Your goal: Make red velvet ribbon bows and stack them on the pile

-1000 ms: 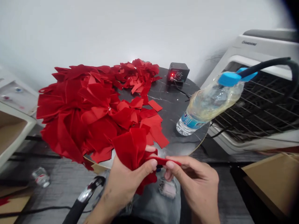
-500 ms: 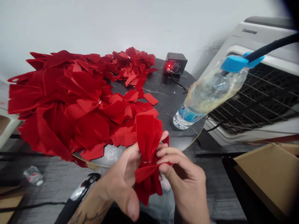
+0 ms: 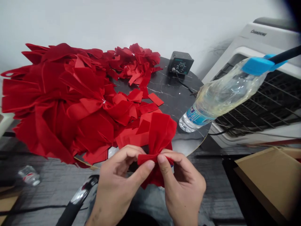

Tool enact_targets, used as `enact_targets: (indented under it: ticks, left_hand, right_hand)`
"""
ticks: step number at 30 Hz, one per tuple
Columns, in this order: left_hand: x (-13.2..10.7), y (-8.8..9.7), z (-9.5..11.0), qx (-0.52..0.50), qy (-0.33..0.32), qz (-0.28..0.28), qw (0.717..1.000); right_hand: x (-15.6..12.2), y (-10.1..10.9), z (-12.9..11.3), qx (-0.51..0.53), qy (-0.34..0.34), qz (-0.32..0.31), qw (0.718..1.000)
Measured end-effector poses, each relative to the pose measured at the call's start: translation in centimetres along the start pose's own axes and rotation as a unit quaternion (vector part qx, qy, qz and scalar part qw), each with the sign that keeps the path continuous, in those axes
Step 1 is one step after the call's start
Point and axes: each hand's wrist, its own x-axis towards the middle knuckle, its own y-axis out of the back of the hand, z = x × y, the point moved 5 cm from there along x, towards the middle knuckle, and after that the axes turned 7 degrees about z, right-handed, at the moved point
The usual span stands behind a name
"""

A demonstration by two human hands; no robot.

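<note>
My left hand and my right hand both pinch one red velvet bow at its gathered middle, just in front of the round dark table. A narrow red strip lies across the bow's centre under my thumbs. The bow's upper loop stands up above my fingers and its lower part hangs behind them. A big heap of red bows covers the left of the table, with loose red fabric pieces beside it.
A clear plastic bottle leans at the table's right edge, with a blue-handled tool stuck in its top. A small black dial box sits at the back. A white cage-fronted appliance stands right, a cardboard box lower right, a small bottle on the floor.
The bow has been turned in my hands from sideways to upright. Both thumbs now press the strip across its middle. The dial box's red light, lit before, now looks dark.
</note>
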Motion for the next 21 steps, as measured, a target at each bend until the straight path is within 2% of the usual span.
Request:
enact_targets:
  ticks: [3, 5, 9, 13, 21]
  left_hand:
    - [0.1, 0.5, 0.2, -0.040, -0.022, 0.045, 0.998]
    - [0.3, 0.5, 0.0, -0.077, 0.005, 0.065, 0.995]
    - [0.5, 0.4, -0.4, -0.103, 0.058, 0.059, 0.991]
    - [0.6, 0.7, -0.4, -0.089, 0.032, 0.062, 0.994]
    - [0.5, 1.1, 0.5, -0.037, -0.026, 0.115, 0.992]
  right_hand:
    - [0.1, -0.3, -0.3, 0.004, -0.013, -0.015, 1.000]
    - [0.4, -0.4, -0.4, 0.024, -0.028, -0.018, 0.999]
    - [0.6, -0.6, -0.3, 0.054, -0.048, -0.017, 0.997]
    - [0.3, -0.8, 0.0, 0.035, -0.049, -0.019, 0.998]
    - [-0.2, -1.7, -0.2, 0.040, -0.032, -0.042, 0.998]
